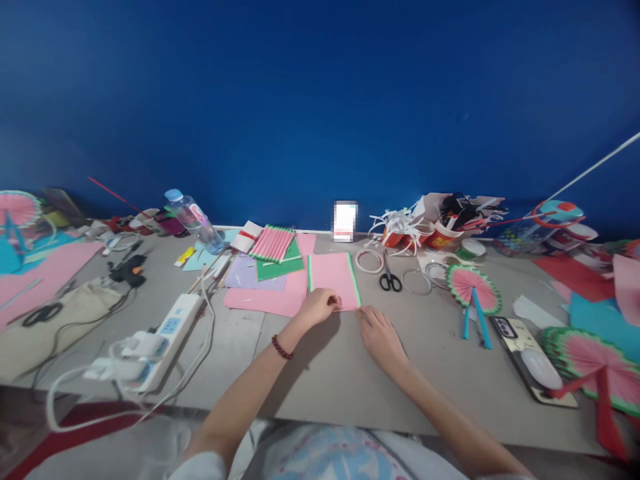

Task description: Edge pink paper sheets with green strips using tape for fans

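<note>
A pink sheet of paper (334, 277) with green strips along its left and right edges lies flat on the table before me. My left hand (318, 308), with a dark bead bracelet on the wrist, is at the sheet's near edge. Its thumb and fingers are pinched together there on the paper. At the near right corner, my right hand (381, 337) rests low on the table with its fingers stretched out and their tips touching the corner. Left of the sheet lies a pleated pink paper piece (273, 243) on green paper (280, 269).
Black-handled scissors (391, 280) and a white tape roll (369, 261) lie right of the sheet. Finished paper fans (474, 291) sit farther right, near a phone (515, 347) bearing a mouse (541, 369). A power strip (173, 333) and a tilted bottle (195, 220) stand left.
</note>
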The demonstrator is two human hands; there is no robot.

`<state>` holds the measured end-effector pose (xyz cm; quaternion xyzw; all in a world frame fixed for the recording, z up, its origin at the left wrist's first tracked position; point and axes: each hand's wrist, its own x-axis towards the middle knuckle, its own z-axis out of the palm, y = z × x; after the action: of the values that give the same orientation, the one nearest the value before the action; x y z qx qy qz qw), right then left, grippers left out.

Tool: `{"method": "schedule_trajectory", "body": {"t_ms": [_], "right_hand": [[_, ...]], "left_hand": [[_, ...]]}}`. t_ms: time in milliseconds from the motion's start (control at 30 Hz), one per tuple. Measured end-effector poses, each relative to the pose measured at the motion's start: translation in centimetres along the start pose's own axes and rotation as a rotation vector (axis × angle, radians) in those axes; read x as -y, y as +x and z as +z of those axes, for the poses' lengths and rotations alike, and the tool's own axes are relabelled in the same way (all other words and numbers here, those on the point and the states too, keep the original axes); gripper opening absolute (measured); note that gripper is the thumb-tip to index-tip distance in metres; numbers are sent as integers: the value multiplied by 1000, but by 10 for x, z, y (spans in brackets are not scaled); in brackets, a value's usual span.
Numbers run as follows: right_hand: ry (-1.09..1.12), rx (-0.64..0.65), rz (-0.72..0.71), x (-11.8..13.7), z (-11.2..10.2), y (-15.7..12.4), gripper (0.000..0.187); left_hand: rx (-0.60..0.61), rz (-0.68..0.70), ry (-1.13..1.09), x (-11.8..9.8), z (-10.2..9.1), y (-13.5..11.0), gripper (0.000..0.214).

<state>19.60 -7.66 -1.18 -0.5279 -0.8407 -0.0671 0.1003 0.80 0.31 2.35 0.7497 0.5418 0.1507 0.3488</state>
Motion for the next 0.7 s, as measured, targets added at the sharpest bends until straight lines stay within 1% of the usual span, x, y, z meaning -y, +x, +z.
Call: {"method": "schedule_trajectory", "body": {"t_ms": [133,233,500,700], "right_hand": [[103,-2,-9,-3,6,1,45],[123,-7,-11,-4,4,1,46],[41,47,-35,-2,-4,2,44],[-25,34,-91,0,-5,2,41]], "left_hand": [[7,37,-55,1,-4,-6,7],[1,49,-52,-1,-5,-7,9],[13,33,-12,1,-6,-5,12],[23,2,96,-2,-6,-3,8]]}}
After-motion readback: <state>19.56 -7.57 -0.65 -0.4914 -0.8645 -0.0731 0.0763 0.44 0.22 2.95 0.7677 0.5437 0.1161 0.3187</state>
